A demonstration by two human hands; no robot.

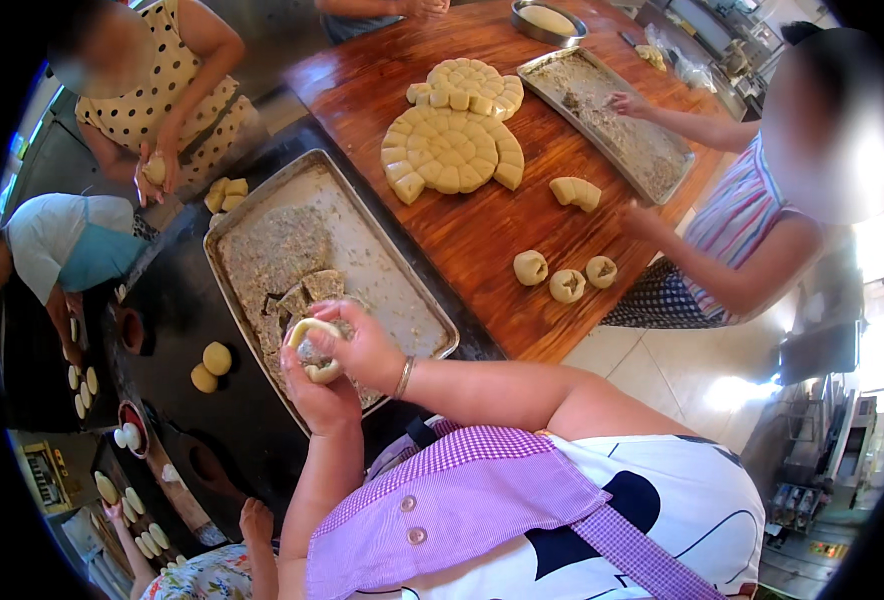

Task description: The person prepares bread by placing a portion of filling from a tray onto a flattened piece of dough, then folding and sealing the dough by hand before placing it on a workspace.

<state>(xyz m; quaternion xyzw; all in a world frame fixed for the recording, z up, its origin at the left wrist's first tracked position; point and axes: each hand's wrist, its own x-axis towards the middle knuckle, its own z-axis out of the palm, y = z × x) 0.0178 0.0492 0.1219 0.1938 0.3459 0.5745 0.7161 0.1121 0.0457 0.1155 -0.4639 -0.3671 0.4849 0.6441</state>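
Left hand (324, 405): palm up, fingers curled, cupping a dough wrapper (312, 324) from below. Right hand (367, 350), bracelet at wrist: closes on the wrapper from the other side, thumb over its opening, fingers gripping the rim; exact finger contacts partly hidden. Wrapper is open, ring-like rim, pale grey filling (311, 352) visible inside.

Directly beneath both hands: metal tray (377, 240). Speckled filling mass (277, 245) spread over its left part, broken into chunks just beyond the hands.

Left of the left hand: two dough rounds (216, 358), touching, on the black worktop (167, 325).

Beyond the right hand, on the wooden worktop (337, 95): scored dough slab (452, 150), a second one against its far side. Right of these, three dough pieces (567, 286), tops puckered or hollowed, can't tell which. Farther off, a second tray (602, 95), a co-worker's hand (628, 104) over it.
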